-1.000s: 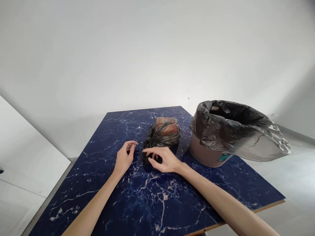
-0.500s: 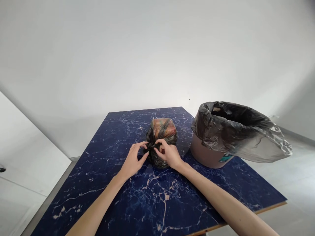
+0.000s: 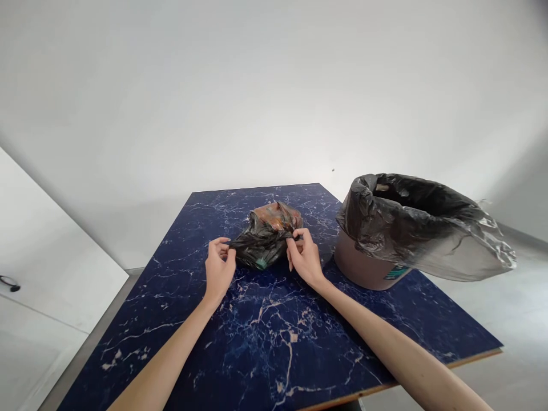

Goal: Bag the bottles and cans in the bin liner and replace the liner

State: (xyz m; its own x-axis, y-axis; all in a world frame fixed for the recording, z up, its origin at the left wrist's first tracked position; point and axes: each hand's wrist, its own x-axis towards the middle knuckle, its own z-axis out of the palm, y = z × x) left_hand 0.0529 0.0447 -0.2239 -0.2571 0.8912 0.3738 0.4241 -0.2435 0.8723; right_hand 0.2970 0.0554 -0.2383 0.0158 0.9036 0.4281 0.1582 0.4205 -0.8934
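Observation:
A small black plastic bag point(image 3: 268, 234) stuffed with orange-brown contents lies on the dark blue marbled table point(image 3: 265, 331). My left hand point(image 3: 218, 268) pinches one black end of the bag's mouth at the left. On the right, my right hand point(image 3: 305, 257) pinches the other end. The plastic is stretched taut between the two hands, which are apart and just above the tabletop.
A brown bin point(image 3: 363, 265) lined with a loose black bag point(image 3: 423, 222) stands at the table's right side, close to my right hand. Plain white walls rise behind the table. The table's front right edge point(image 3: 428, 374) shows bare wood.
Both hands were together at the bag's knot half a second ago. They have since drawn apart sideways, pulling the black plastic taut, and the bag has tipped flatter.

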